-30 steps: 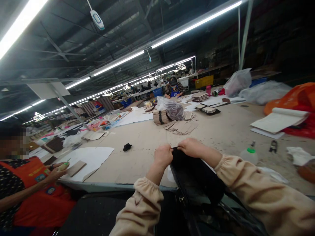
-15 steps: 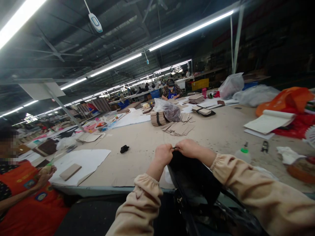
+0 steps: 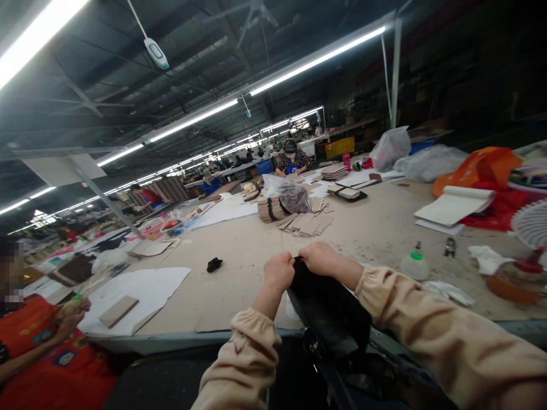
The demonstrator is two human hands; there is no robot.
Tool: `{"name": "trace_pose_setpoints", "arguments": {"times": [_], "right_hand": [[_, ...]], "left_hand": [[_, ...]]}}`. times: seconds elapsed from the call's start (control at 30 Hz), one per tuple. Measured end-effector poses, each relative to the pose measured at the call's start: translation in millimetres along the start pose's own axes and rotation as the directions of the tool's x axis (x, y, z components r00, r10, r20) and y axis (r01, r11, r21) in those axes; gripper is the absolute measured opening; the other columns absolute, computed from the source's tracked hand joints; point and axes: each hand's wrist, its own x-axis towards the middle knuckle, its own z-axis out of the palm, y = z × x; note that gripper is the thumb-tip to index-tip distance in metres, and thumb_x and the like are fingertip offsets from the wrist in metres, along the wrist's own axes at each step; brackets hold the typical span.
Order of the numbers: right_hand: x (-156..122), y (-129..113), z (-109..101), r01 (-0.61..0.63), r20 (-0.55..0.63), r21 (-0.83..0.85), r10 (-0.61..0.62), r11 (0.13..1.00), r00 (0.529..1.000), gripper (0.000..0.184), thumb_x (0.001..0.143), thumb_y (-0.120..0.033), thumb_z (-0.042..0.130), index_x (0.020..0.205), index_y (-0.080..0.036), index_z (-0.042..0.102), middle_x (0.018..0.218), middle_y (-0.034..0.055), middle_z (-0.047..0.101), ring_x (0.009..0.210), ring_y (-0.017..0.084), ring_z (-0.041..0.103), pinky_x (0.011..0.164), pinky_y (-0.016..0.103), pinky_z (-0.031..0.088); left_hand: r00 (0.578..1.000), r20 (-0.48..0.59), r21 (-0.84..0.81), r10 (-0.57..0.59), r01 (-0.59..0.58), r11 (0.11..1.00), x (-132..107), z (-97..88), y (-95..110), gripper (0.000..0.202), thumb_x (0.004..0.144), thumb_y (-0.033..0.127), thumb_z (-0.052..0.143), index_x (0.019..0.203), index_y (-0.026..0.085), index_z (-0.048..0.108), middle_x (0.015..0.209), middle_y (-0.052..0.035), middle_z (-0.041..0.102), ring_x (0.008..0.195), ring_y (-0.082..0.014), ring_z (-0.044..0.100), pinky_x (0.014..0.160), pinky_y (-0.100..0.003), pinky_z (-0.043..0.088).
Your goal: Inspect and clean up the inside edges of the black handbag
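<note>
Both my hands grip the top edge of a black bag (image 3: 329,310) that stands against the near edge of the big worktable (image 3: 256,250). My left hand (image 3: 280,272) is a closed fist pinching the edge on the left. Right beside it, my right hand (image 3: 318,257) curls its fingers over the same edge. The two hands almost touch. A metal buckle shows on the bag's lower side. My beige sleeves reach down to the frame's bottom.
A person in a red apron (image 3: 47,353) sits at the left, holding something small. A brown card (image 3: 118,310) lies on white paper (image 3: 145,285). A black scrap (image 3: 214,264), card stacks (image 3: 299,219), a green-capped bottle (image 3: 413,265), an orange bag (image 3: 482,168) and a distant worker (image 3: 292,159) are on or behind the table.
The view has drifted left and slightly down, so table objects shifted. My hands stay clamped on the bag's top edge, close together. The person at left lowered the hand a little.
</note>
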Motion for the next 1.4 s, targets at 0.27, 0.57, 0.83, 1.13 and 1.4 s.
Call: {"name": "trace_pose_setpoints", "arguments": {"times": [0.27,0.57,0.83,1.13,1.4], "right_hand": [[-4.4,3.6,-3.4,-0.003,0.034,0.019,0.002,1.000,0.999,0.029,0.089,-0.029,0.042,0.099,-0.022,0.068,0.091,0.0104,0.069,0.086,0.023,0.064,0.070,0.028,0.045],[1.4,-13.4,-3.2,-0.066,0.037,0.008,0.066,0.998,0.997,0.027,0.085,-0.022,0.044,0.095,-0.015,0.069,0.094,0.0162,0.067,0.093,0.027,0.062,0.076,0.033,0.045],[-13.4,-2.7,-7.4,-0.131,0.095,0.038,0.127,0.991,0.987,0.037,0.090,-0.042,0.043,0.101,-0.018,0.068,0.095,0.0127,0.068,0.089,0.022,0.063,0.072,0.027,0.046],[-19.1,-14.0,-6.0,-0.153,0.056,-0.016,0.153,0.988,0.987,0.038,0.091,-0.037,0.039,0.099,-0.015,0.069,0.096,0.0167,0.067,0.091,0.025,0.063,0.075,0.030,0.046],[-6.4,-15.1,-18.1,0.007,0.009,-0.037,-0.007,0.999,1.000,0.033,0.089,-0.041,0.044,0.108,-0.024,0.066,0.101,0.0093,0.068,0.096,0.023,0.061,0.079,0.029,0.045]], "left_hand": [[1.000,-0.009,0.012,-0.019,0.019,1.000,-1.0,-1.8,3.4,0.021,0.087,0.033,0.044,0.080,0.024,0.062,0.085,-0.0033,0.068,0.082,-0.0183,0.062,0.064,-0.027,0.040],[0.997,0.008,0.029,-0.082,0.082,0.996,-3.4,-4.1,1.8,0.020,0.086,0.032,0.043,0.085,0.025,0.062,0.086,-0.0048,0.068,0.083,-0.0204,0.062,0.065,-0.028,0.042],[0.992,0.009,0.022,-0.126,0.125,0.992,-9.9,-10.4,-3.0,0.021,0.087,0.033,0.043,0.089,0.025,0.063,0.089,-0.0059,0.069,0.085,-0.0199,0.062,0.068,-0.028,0.043],[0.991,-0.003,0.003,-0.136,0.136,0.991,-15.1,-10.4,-10.0,0.022,0.086,0.032,0.042,0.088,0.025,0.063,0.088,-0.0057,0.069,0.084,-0.0198,0.062,0.068,-0.028,0.043],[0.994,-0.018,0.003,-0.112,0.112,0.994,-15.3,-8.5,-12.1,0.019,0.085,0.032,0.045,0.084,0.024,0.062,0.084,-0.0052,0.068,0.082,-0.0209,0.063,0.065,-0.028,0.043]]}}
